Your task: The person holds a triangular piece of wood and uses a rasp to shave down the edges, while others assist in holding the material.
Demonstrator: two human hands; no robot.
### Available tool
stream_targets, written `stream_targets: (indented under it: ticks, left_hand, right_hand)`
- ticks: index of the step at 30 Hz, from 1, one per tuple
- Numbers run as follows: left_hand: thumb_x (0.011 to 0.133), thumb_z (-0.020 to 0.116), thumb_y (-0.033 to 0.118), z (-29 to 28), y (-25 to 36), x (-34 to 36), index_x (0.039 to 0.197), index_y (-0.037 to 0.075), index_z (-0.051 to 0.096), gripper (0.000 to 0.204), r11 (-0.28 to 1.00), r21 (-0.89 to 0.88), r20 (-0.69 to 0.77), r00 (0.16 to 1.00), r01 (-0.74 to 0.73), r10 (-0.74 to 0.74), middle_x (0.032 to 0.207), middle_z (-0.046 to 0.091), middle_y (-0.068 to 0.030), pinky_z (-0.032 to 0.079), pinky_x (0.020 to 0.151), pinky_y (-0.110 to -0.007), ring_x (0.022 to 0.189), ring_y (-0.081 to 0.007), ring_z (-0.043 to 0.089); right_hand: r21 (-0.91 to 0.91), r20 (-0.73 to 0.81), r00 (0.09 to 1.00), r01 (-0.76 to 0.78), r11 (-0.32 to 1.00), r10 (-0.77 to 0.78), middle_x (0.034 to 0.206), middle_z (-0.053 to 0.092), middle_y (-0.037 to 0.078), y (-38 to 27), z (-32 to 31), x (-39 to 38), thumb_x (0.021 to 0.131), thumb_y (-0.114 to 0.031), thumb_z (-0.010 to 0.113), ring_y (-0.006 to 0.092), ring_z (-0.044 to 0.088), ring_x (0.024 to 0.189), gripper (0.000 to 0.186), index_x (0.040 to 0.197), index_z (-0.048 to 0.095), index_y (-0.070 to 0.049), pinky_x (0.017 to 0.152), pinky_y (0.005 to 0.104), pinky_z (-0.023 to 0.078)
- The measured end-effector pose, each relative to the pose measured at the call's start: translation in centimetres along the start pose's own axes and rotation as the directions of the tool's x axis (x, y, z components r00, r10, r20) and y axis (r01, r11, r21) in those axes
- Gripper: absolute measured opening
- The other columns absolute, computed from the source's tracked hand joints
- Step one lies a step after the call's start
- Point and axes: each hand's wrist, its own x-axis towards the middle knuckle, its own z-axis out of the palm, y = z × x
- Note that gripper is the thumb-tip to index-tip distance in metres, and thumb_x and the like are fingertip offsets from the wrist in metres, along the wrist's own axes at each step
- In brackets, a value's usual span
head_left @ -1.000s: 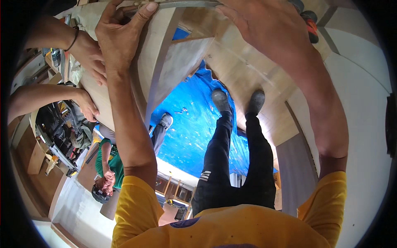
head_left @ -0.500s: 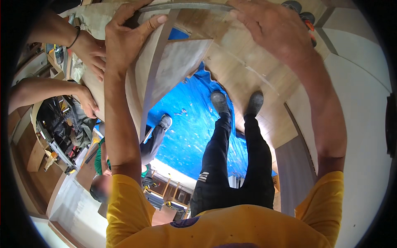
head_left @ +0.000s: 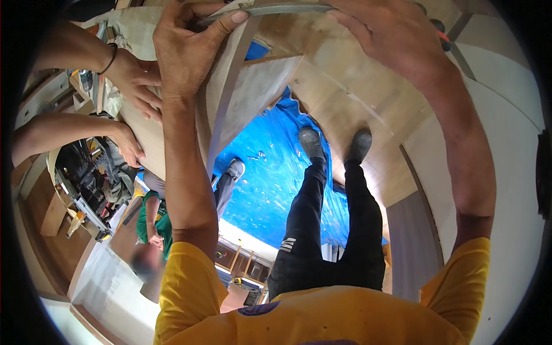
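A thin grey strip (head_left: 287,9) runs across the top edge of the view, bowed by the lens or bent. My left hand (head_left: 187,57) is closed on its left end, the thumb lying along it over the edge of a pale wooden panel (head_left: 221,109). At the strip's right end is my right hand (head_left: 391,34), whose fingertips are partly cut off by the frame, so its grip is hidden. Left of my forearm, another person's hand (head_left: 135,80) lies flat on the panel, and a second hand (head_left: 126,142) rests at its lower edge.
A blue tarp (head_left: 264,178) with scraps on it covers the floor by my feet. Someone in a green shirt (head_left: 155,215) is low at the left. Beside them sits an open tool bag (head_left: 92,172). A white curved wall (head_left: 506,172) stands at my right.
The whole view has shifted slightly, so my hands and the panel appear further right. Both hands remain at the strip's ends. The person in green shows more of the upper body.
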Motion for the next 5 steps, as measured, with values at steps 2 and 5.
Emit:
stream_targets:
  ticks: [2,5]
  left_hand:
    - [0.078,0.087,0.006,0.15,0.21,-0.16,0.144,-0.002,0.043,0.080,1.000,0.029,-0.021,1.000,0.005,-0.005,0.090,0.070,-0.0076,0.052,0.078,-0.026,0.083,-0.0146,0.066]
    - [0.080,0.086,0.007,0.20,0.68,0.15,0.144,-0.002,0.043,0.078,0.998,0.066,-0.024,1.000,0.021,-0.019,0.087,0.070,-0.0078,0.052,0.078,-0.025,0.083,-0.0150,0.067]
  right_hand:
    - [0.005,-0.009,1.000,-0.019,1.000,0.019,0.083,0.070,0.016,-0.13,0.29,0.01,0.097,-0.023,0.056,0.0350,0.071,0.079,0.021,0.105,0.067,-0.007,0.068,0.0463,0.055]
    - [0.005,-0.042,0.999,-0.031,1.000,0.031,0.089,0.071,0.017,-0.22,0.77,-0.43,0.098,-0.024,0.055,0.0357,0.071,0.085,0.023,0.108,0.067,-0.008,0.074,0.0471,0.055]
